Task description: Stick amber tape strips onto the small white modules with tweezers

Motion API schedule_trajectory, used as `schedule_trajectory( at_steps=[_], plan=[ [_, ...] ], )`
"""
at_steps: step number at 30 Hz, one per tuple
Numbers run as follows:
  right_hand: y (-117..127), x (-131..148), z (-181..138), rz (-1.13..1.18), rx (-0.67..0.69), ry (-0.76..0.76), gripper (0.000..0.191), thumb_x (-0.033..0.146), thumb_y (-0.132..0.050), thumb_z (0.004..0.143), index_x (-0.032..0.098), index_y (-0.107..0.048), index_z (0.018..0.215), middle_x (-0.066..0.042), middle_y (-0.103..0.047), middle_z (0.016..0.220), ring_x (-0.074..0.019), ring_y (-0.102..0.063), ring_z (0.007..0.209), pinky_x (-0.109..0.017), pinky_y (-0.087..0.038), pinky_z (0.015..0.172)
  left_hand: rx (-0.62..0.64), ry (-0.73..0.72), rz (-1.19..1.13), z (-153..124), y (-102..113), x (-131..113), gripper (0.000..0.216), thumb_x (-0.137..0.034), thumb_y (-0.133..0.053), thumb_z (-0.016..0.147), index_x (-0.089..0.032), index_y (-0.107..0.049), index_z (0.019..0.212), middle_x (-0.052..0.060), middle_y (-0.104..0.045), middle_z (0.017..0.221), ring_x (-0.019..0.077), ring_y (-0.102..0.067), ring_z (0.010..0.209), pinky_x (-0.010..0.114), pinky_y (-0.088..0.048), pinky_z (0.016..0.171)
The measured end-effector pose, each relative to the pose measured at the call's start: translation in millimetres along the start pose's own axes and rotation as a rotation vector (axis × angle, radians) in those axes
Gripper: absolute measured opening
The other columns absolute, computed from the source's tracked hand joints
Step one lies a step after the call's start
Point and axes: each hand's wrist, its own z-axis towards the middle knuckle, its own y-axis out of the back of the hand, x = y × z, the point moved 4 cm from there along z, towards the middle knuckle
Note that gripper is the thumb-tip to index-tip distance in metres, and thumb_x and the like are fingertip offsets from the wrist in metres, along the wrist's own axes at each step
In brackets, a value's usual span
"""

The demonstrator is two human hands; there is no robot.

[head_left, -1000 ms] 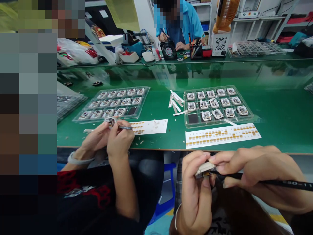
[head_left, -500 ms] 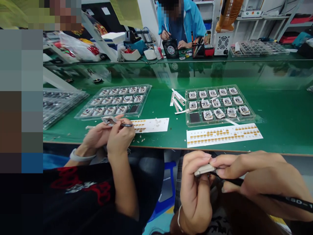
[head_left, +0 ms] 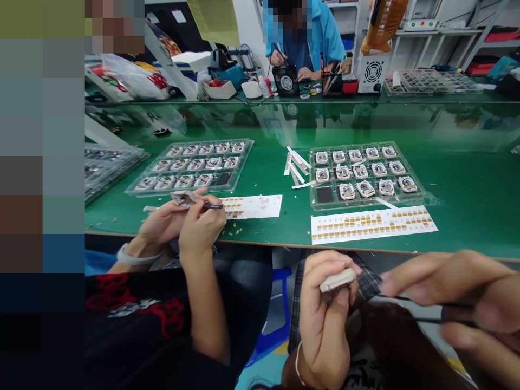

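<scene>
A small beige watch-like housing [head_left: 338, 280] is pinched between the thumb and fingers of my left hand [head_left: 325, 314], just off the table's front edge. To its right, my right hand [head_left: 467, 298] grips black tweezers [head_left: 430, 319], blurred by motion; their tips are apart from the housing. Beyond my hands lies a white sheet [head_left: 374, 225] with rows of small amber and grey stickers. Behind it is a clear plastic tray [head_left: 368, 201] with several similar white housings in its pockets; the front left pocket holds none.
At my left, a co-worker's hands [head_left: 199, 222] hold another housing and black tweezers over a second sticker sheet [head_left: 268, 206]. Another filled tray [head_left: 182, 189] lies behind. White paper strips [head_left: 296, 165] are scattered between the trays. Across the green table [head_left: 471, 200], a person in blue [head_left: 329, 38] works by a black fan [head_left: 285, 81].
My right hand has drawn back to the right with the tweezers, away from the housing it was touching. My left hand still holds the housing in nearly the same place.
</scene>
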Motion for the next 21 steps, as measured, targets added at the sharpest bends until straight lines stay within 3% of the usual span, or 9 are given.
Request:
schedule_trajectory(
  at_steps=[3,5,8,10,16,21],
  plan=[
    [6,-7,-14,0.029,-0.111,0.057,0.018,0.023,-0.043,0.097,0.028,-0.057,0.107,0.001,-0.054,0.059,-0.0188,-0.057,0.051,-0.033,-0.051,0.049,0.042,-0.022,-0.083,3,-6,-5,0.038,-0.02,-0.053,0.087,-0.029,-0.054,0.124,0.009,-0.046,0.115,0.02,-0.053,0.096,0.024,-0.052,0.063],
    [2,-15,-18,-0.069,-0.013,0.151,0.021,0.019,-0.039,0.096,0.023,-0.059,0.105,0.003,-0.045,0.056,-0.0146,-0.045,0.045,-0.029,-0.04,0.044,0.036,-0.032,-0.085,4,-7,-6,0.042,-0.021,-0.054,0.085,-0.028,-0.052,0.126,0.01,-0.044,0.118,0.0206,-0.051,0.099,0.026,-0.054,0.068],
    [-13,-28,-19,-0.386,0.213,0.3,0.028,0.01,-0.041,0.091,0.017,-0.061,0.11,0.003,-0.042,0.057,-0.0129,-0.039,0.047,-0.028,-0.03,0.045,0.049,-0.038,-0.08,3,-7,-5,0.045,-0.021,-0.056,0.083,-0.028,-0.051,0.127,0.01,-0.043,0.121,0.021,-0.051,0.1,0.032,-0.056,0.077],
    [-22,-36,-19,-0.541,0.28,0.351,0.032,0.01,-0.043,0.089,0.017,-0.061,0.114,0.003,-0.045,0.059,-0.0131,-0.04,0.05,-0.028,-0.028,0.046,0.076,-0.021,-0.08,2,-7,-3,0.046,-0.022,-0.056,0.083,-0.029,-0.05,0.128,0.009,-0.042,0.122,0.0205,-0.053,0.098,0.036,-0.056,0.083],
    [-32,-38,-18,-0.71,0.275,0.39,0.03,0.01,-0.041,0.091,0.016,-0.063,0.111,0.002,-0.044,0.059,-0.0138,-0.037,0.051,-0.029,-0.025,0.046,0.103,-0.011,-0.064,0,-5,-1,0.047,-0.02,-0.059,0.083,-0.028,-0.05,0.129,0.008,-0.04,0.125,0.0182,-0.054,0.1,0.034,-0.053,0.093],
    [-33,-35,-10,-0.831,0.275,0.364,0.03,0.009,-0.039,0.091,0.016,-0.067,0.1,0.002,-0.047,0.057,-0.0121,-0.04,0.049,-0.028,-0.029,0.047,0.135,0.005,0.105,-3,-1,5,0.053,-0.017,-0.057,0.08,-0.027,-0.047,0.132,0.011,-0.036,0.13,0.0262,-0.047,0.116,0.043,-0.046,0.102]
  ],
)
